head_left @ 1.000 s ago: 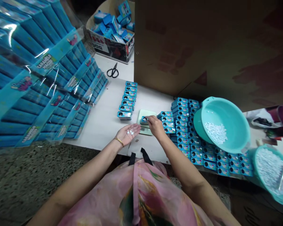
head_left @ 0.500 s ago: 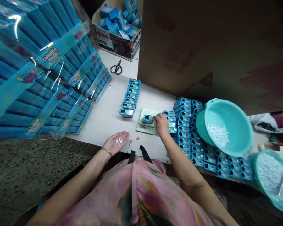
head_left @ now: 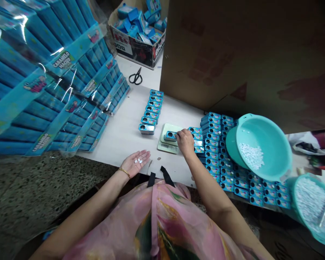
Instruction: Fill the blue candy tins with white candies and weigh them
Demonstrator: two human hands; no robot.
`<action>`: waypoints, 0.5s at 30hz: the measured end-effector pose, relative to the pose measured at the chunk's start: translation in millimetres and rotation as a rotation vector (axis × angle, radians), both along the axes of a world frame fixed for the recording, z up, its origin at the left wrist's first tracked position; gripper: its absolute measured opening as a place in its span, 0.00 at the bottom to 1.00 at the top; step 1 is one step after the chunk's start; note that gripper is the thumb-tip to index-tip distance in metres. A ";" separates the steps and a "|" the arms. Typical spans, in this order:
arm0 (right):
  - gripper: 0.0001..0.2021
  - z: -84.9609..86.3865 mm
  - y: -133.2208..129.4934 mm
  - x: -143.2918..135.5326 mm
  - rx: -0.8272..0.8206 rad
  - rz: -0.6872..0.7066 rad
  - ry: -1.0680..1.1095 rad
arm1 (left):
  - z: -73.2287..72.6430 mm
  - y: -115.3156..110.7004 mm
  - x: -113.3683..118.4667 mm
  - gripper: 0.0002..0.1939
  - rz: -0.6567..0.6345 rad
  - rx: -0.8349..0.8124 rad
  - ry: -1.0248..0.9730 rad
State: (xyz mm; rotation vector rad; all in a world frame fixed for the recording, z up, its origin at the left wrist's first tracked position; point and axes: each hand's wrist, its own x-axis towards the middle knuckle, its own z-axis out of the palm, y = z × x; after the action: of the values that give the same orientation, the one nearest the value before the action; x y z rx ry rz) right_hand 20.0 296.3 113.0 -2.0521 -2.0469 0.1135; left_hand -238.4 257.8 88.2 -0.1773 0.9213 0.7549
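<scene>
My left hand (head_left: 137,163) is palm up above the table's front edge, fingers stretched out, with a few white candies (head_left: 138,160) lying on the palm. A small blue candy tin (head_left: 170,135) with a dark round opening lies on the pale kitchen scale (head_left: 168,147). At the tin's right end are the closed fingers of my right hand (head_left: 185,141), which hide that end. Left of the scale stands a column of similar tins (head_left: 147,129). Several more tins (head_left: 212,148) stand in close rows to the right of my right hand.
A turquoise tub (head_left: 277,151) with white candies stands over the tin rows; a fuller tub (head_left: 300,216) is at far right. Plastic-wrapped blue packs (head_left: 70,122) are stacked left. Scissors (head_left: 135,77), a carton of blue boxes (head_left: 134,54) and a large cardboard box (head_left: 219,54) are behind.
The whole view has shifted slightly. My right hand stays at the tin on the scale, and my left hand still carries the candies on its palm.
</scene>
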 end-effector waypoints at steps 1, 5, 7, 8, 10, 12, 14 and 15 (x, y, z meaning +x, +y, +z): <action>0.11 -0.4 -0.1 0.1 -0.003 0.008 -0.011 | -0.2 -0.2 -0.1 0.11 -0.002 0.001 0.001; 0.11 -2.0 -0.8 1.3 -0.011 0.081 -0.090 | 0.4 -0.1 2.9 0.11 -0.011 -0.001 0.012; 0.10 -2.7 -1.0 1.6 -0.022 0.126 -0.119 | 1.7 0.9 6.4 0.11 -0.015 -0.007 0.014; 0.10 -2.9 -0.9 1.3 -0.027 0.142 -0.121 | 2.4 1.6 8.3 0.11 -0.017 -0.009 0.012; 0.10 -2.8 -0.1 -0.5 -0.031 0.156 -0.091 | 3.8 3.1 11.8 0.11 -0.023 -0.005 -0.004; 0.11 -1.4 1.5 -3.3 -0.022 0.161 -0.023 | 4.6 4.7 14.2 0.11 -0.028 0.001 -0.017; 0.11 2.2 2.9 -5.8 -0.010 0.156 0.045 | 4.4 6.1 15.4 0.11 -0.030 0.004 -0.020; 0.12 4.8 2.6 -6.7 -0.005 0.146 0.074 | 4.0 6.6 15.5 0.11 -0.031 0.004 -0.021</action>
State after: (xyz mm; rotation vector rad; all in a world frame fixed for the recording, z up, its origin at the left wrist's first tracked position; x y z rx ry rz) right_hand 13.3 298.9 117.8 -1.8703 -2.1514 0.2170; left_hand -222.8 264.4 92.2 -0.1664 0.9009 0.7256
